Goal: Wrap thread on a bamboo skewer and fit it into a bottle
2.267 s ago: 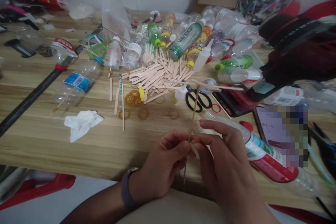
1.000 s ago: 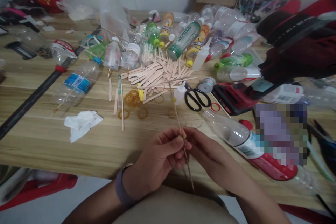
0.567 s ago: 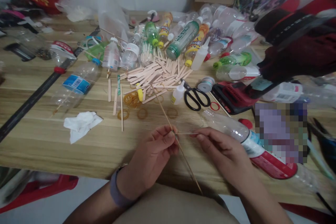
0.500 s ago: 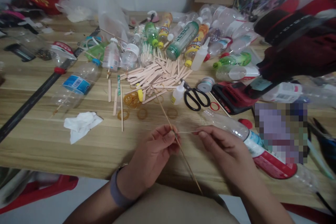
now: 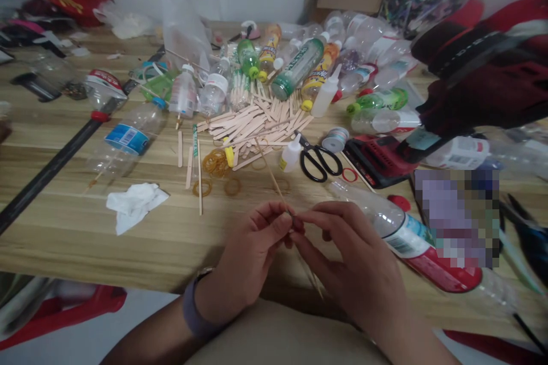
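Observation:
Two thin wooden sticks (image 5: 274,177), close together, slant from the popsicle sticks (image 5: 257,120) down toward my lap. My left hand (image 5: 252,251) pinches them near the middle between thumb and fingers. Against its fingertips, my right hand (image 5: 346,256) has its thumb and index finger closing on the same spot; whatever thin strand they hold there is too small to make out. Beyond my hands lie rubber bands (image 5: 215,163), a small glue bottle (image 5: 290,155) and black-handled scissors (image 5: 319,159).
A red and black power drill (image 5: 462,91) stands at the right, beside a large bottle with a red label (image 5: 445,265). Many plastic bottles (image 5: 298,68) cover the back. At the left lie a crumpled tissue (image 5: 136,205), a blue-labelled bottle (image 5: 128,138) and a black bar (image 5: 51,165).
My right hand has moved left to meet my left fingertips. The thin strand that was stretched between my hands no longer shows. My left hand keeps its pinch on the sticks.

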Action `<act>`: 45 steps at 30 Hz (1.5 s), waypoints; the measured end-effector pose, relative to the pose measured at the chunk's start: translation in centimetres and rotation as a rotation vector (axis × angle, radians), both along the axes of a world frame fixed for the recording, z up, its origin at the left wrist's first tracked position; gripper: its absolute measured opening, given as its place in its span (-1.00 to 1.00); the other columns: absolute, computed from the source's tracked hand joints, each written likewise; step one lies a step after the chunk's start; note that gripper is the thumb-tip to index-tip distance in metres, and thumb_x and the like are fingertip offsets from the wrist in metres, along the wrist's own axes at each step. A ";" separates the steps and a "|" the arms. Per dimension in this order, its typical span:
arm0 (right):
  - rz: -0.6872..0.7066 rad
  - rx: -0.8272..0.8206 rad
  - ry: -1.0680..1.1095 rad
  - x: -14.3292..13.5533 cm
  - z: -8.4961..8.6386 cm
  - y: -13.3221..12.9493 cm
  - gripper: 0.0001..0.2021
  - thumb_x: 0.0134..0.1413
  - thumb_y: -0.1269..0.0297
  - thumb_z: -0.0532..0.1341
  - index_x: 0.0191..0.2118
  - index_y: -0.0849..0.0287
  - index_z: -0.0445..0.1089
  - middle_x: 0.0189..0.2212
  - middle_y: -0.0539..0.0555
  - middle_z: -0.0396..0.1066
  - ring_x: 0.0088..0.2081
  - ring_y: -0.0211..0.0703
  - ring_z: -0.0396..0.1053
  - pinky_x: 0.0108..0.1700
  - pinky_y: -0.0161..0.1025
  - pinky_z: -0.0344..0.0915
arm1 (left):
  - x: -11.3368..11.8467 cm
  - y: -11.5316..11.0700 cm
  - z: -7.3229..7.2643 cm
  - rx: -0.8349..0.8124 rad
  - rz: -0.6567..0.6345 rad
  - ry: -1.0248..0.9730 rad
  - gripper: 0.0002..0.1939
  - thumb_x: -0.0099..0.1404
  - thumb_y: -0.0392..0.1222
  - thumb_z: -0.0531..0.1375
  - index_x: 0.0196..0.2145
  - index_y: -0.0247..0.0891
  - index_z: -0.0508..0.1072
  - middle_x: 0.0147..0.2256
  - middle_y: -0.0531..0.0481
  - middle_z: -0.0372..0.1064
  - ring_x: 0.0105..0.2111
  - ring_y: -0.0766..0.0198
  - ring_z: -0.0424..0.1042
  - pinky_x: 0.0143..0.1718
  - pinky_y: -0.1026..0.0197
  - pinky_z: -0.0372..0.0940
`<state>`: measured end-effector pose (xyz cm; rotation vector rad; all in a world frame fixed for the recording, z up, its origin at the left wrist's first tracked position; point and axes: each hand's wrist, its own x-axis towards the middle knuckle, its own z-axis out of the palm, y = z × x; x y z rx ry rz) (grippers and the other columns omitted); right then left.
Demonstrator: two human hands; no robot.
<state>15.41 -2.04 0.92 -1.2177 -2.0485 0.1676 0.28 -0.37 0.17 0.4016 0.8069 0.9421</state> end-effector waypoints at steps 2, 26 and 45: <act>-0.022 0.030 -0.004 -0.2 0.2 0.1 -0.88 0.22 0.44 0.20 -0.13 0.16 0.37 -0.26 0.10 0.39 -0.29 -0.15 0.42 -0.34 -0.24 0.41 | 0.1 0.1 0.1 0.003 -0.007 0.005 -0.73 0.01 -0.14 0.46 -0.42 -0.30 0.49 -0.45 0.07 0.37 -0.44 0.38 0.28 -0.34 0.29 0.16; -0.091 -0.034 0.024 -0.4 0.5 0.4 -0.89 0.28 0.46 0.10 -0.27 0.15 0.31 -0.32 0.05 0.32 -0.28 -0.22 0.36 -0.26 -0.31 0.34 | 0.5 0.2 -0.4 0.057 -0.036 0.023 -0.86 0.06 -0.18 0.43 -0.41 -0.26 0.62 -0.47 0.06 0.47 -0.44 0.39 0.31 -0.33 0.30 0.19; -0.019 -0.481 0.294 -0.1 -1.2 -1.3 -0.65 0.27 0.35 0.13 0.14 0.12 0.19 -0.24 0.01 0.44 -0.47 -0.36 0.37 -0.44 -0.42 0.35 | 0.5 -0.2 -0.2 -0.038 -0.023 -0.020 -0.82 -0.05 -0.19 0.46 -0.49 -0.26 0.57 -0.45 0.08 0.43 -0.35 0.33 0.33 -0.27 0.26 0.18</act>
